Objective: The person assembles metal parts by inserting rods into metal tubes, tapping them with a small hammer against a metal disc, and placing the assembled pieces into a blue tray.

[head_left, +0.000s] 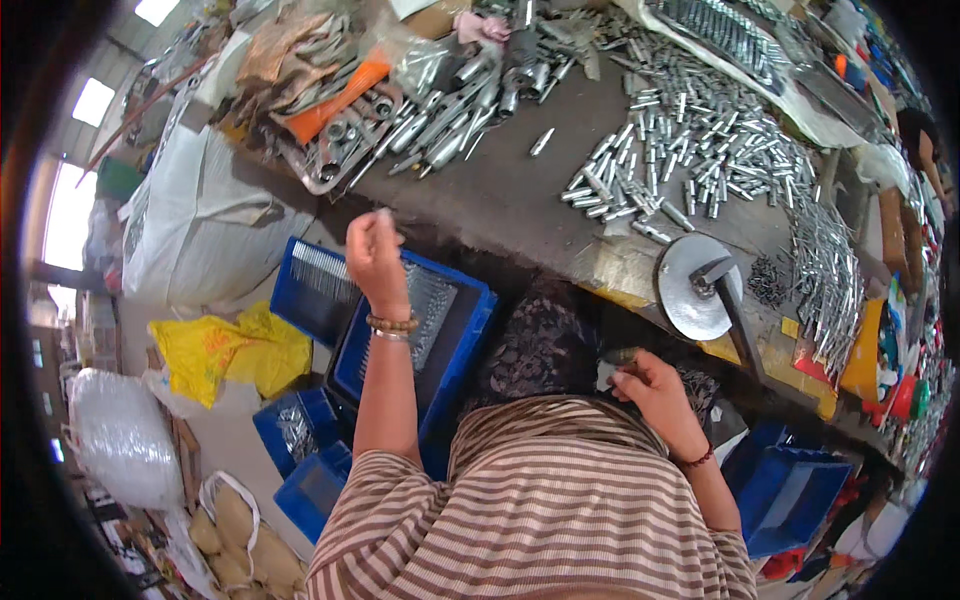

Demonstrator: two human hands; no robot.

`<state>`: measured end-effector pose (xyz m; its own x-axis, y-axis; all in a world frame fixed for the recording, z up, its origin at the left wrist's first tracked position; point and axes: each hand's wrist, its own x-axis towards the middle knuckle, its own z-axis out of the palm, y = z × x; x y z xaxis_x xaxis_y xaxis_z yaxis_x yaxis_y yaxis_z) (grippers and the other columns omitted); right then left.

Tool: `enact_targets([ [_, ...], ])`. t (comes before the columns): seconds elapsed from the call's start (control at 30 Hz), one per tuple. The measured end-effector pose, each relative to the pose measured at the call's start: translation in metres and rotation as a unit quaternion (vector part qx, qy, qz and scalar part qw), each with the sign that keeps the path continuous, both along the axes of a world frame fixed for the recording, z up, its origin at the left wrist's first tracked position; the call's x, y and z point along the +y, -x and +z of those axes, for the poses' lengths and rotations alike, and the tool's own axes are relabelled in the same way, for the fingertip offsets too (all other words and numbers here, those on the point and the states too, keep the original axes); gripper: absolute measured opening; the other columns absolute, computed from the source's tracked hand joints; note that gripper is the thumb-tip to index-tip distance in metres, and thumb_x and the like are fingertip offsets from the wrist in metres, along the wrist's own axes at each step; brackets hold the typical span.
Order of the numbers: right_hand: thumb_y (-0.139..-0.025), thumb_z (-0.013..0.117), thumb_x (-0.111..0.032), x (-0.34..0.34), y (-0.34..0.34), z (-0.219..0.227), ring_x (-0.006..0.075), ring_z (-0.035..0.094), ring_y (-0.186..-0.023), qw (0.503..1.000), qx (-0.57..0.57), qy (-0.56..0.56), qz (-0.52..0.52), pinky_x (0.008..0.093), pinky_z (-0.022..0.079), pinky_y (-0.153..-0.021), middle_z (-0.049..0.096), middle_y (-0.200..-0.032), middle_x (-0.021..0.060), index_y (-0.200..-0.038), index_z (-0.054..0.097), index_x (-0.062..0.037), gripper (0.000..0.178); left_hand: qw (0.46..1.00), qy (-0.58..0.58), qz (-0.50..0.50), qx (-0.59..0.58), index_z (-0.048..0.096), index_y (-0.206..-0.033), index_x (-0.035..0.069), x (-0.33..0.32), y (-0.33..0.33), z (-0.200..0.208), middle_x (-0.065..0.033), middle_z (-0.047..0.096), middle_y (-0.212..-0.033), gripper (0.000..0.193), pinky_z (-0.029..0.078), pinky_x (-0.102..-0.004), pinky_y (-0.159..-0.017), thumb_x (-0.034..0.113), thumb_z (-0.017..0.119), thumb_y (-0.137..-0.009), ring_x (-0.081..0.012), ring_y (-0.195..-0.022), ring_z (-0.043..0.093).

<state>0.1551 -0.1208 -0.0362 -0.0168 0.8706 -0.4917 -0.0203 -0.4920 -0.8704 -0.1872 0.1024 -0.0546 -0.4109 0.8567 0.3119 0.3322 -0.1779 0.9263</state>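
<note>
My left hand (372, 258) is raised over the blue bins at the table's near edge. Its fingers are curled together, and what they hold, if anything, is hidden. Below it, a blue bin (462, 345) holds rows of slim metal parts (425, 310). My right hand (655, 395) is low in front of my lap, thumb and fingers pinched together. A small pale piece (606, 375) shows at its fingertips, too small to name. Ahead of this hand, a hammer (742, 335) rests with its head on a round metal block (685, 300).
Short metal rods (715, 150) lie heaped on the worktable (500, 205), beside thin pins (825, 270). Sockets and long tools (450, 120) crowd the far left. More blue bins (795, 495) stand at right. A yellow bag (230, 350) lies left.
</note>
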Motion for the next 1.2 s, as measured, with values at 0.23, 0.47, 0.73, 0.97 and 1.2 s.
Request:
enact_targets([
  [0.23,-0.1,0.07,-0.013,-0.002,-0.005,0.013,0.0078,0.054,-0.077,0.996,-0.073,-0.057,0.019,0.0301,0.048,-0.068,0.061,-0.079,0.0047,-0.104,0.062,0.0019,0.018,0.914,-0.046,-0.26,0.308,0.07,-0.115,0.008,0.066,-0.131,0.065,-0.0122,0.071,-0.105,0.029,0.056,-0.0415,-0.084,0.015,0.078,-0.088,-0.0311,-0.096,0.07],
  [0.47,-0.095,0.073,-0.014,-0.016,-0.04,0.06,0.0192,0.052,-0.069,0.974,-0.165,-0.148,-0.054,0.0363,0.048,-0.066,0.059,-0.076,0.0126,-0.097,0.058,0.0033,0.023,0.853,0.005,-0.274,0.445,0.064,-0.123,0.01,0.12,-0.139,0.043,-0.0105,0.069,-0.096,0.036,0.053,-0.0443,-0.083,0.014,0.078,-0.089,-0.0322,-0.094,0.067],
  [0.73,-0.09,0.072,-0.01,-0.024,-0.132,0.067,0.0269,0.061,-0.075,0.828,-0.449,-0.229,-0.246,0.0398,0.051,-0.067,0.06,-0.083,0.0132,-0.094,0.067,-0.0021,0.01,0.902,0.155,-0.39,-0.102,0.063,-0.133,0.003,0.077,-0.161,0.065,0.001,0.063,-0.088,0.032,0.058,-0.0225,-0.06,0.011,0.066,-0.102,-0.0067,-0.075,0.064],
  [0.97,-0.084,0.066,-0.011,0.003,-0.234,0.039,0.029,0.066,-0.098,0.579,-0.782,-0.215,-0.081,0.044,0.056,-0.08,0.06,-0.095,0.0074,-0.092,0.074,-0.0137,0.012,0.788,0.225,-0.528,-0.224,0.062,-0.126,0.001,-0.022,-0.204,0.08,-0.0038,0.066,-0.099,0.024,0.063,-0.0279,-0.074,0.009,0.061,-0.103,-0.0121,-0.083,0.068],
  [1.2,-0.081,0.069,-0.006,0.014,-0.239,0.056,0.0268,0.064,-0.103,0.586,-0.766,-0.263,0.02,0.0412,0.056,-0.083,0.06,-0.1,0.0055,-0.095,0.069,-0.0129,0.015,0.759,0.305,-0.529,-0.227,0.063,-0.122,0.0,-0.057,-0.217,0.078,-0.0076,0.069,-0.106,0.02,0.063,-0.0272,-0.078,0.005,0.063,-0.103,-0.014,-0.093,0.073],
])
